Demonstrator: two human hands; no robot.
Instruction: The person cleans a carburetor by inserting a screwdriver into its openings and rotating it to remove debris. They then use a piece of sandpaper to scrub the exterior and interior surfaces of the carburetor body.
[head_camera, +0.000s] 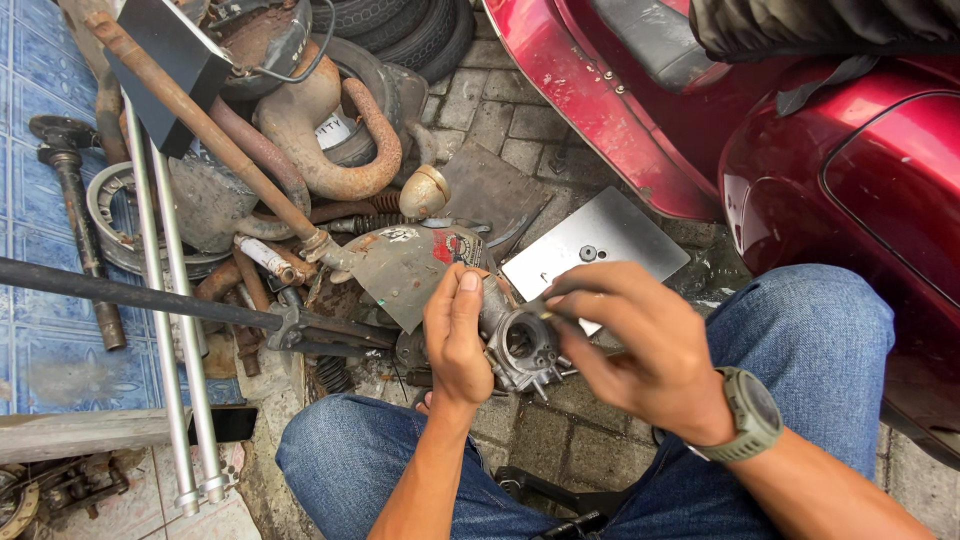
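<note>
Above a paved brick floor (520, 130), between our two knees in blue jeans (800, 330), we hold a small grey metal engine part (518, 345) with a round opening in its middle. Our left hand (455, 340) wraps closed around the part's left side, thumb pressed up along its top edge. Our right hand (640, 345), with an olive-green watch (752, 415) on the wrist, comes in from the right with its fingers pinched narrow around a thin tool (540, 313) whose tip touches the part's upper rim. We cannot tell what kind of tool it is, since the fingers hide most of it.

Just behind our hands lie a flat grey metal plate (600, 240) with a small hole and a curved, worn metal cover (400, 270) with a patch of red. To the left sits a heap of rusty scrap: a bent brown pipe (340, 150), a long rusty rod (200, 125), two thin silver tubes (165, 300) and a black bar (120, 293) crossing them. No box or tray holds these; they rest loose on the ground. Black tyres (400, 25) are stacked at the top, and a dark red scooter body (800, 150) fills the upper right.
</note>
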